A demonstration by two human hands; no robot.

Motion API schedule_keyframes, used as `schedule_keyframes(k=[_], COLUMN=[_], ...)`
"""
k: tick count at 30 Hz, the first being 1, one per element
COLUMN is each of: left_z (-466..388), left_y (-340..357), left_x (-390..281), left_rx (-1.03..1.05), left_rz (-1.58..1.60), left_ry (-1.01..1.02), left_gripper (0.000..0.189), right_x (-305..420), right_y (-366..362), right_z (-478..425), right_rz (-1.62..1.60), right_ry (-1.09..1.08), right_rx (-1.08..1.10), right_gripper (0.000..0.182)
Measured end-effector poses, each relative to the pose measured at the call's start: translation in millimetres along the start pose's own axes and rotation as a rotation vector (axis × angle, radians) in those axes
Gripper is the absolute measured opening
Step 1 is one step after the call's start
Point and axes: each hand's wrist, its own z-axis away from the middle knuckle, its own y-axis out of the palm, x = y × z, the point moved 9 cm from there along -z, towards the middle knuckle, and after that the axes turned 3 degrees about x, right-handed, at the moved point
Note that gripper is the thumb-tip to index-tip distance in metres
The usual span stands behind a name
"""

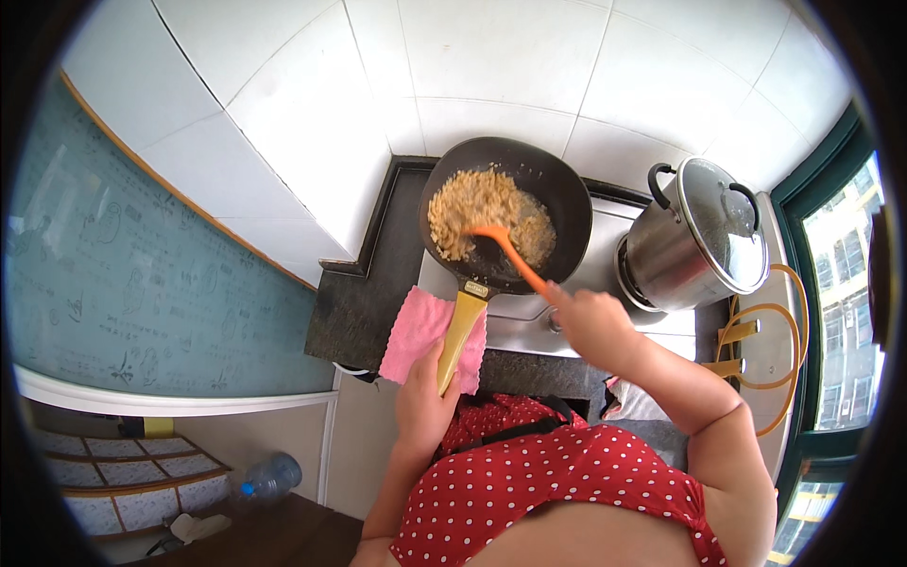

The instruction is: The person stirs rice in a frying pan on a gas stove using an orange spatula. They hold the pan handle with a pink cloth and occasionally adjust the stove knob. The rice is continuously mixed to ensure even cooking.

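Note:
A dark frying pan (567,212) with a yellow handle (460,337) stands on the left side of a steel gas stove (521,326). My left hand (427,397) is closed around the lower end of that handle. Inside the pan, crumbly golden-brown food (482,198) covers the left and middle, with wetter bits to the right. An orange spatula (521,266) is held in my right hand (594,327). Its head rests among the food near the pan's front and is partly hidden there. Under the handle lies a pink cloth (417,329) on the dark counter.
A tall steel stockpot (662,237) with a glass lid (723,220) occupies the right burner. Yellow hoses (801,319) loop beside the green-framed window (793,212). White tiles (496,57) rise behind. A large plastic bottle (276,475) lies at lower left, below a frosted glass panel (142,269).

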Motion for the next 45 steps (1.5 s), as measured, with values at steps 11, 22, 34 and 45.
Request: schedule_keyframes(k=[11, 22, 34, 45], left_z=[0.2, -0.2, 0.0, 0.4], left_y=[-3.1, -2.9, -0.9, 0.6], left_x=[-2.3, -1.5, -1.4, 3.5], left_rx=[-0.014, -0.003, -0.026, -0.018], left_rz=[0.037, 0.012, -0.013, -0.009], left_ry=[-0.01, -0.016, 0.061, 0.038], left_gripper=[0.049, 0.05, 0.057, 0.056], right_x=[-54.3, -35.7, -54.9, -35.4], right_y=[-50.5, -19.5, -41.9, -85.3], right_z=[-36.2, -60.2, -6.2, 59.2], right_rz=[-0.424, -0.111, 0.004, 0.173], right_ry=[0.059, -0.014, 0.081, 0.093], right_rx=[-0.459, -0.149, -0.161, -0.086], right_gripper=[0.033, 0.021, 0.033, 0.031])
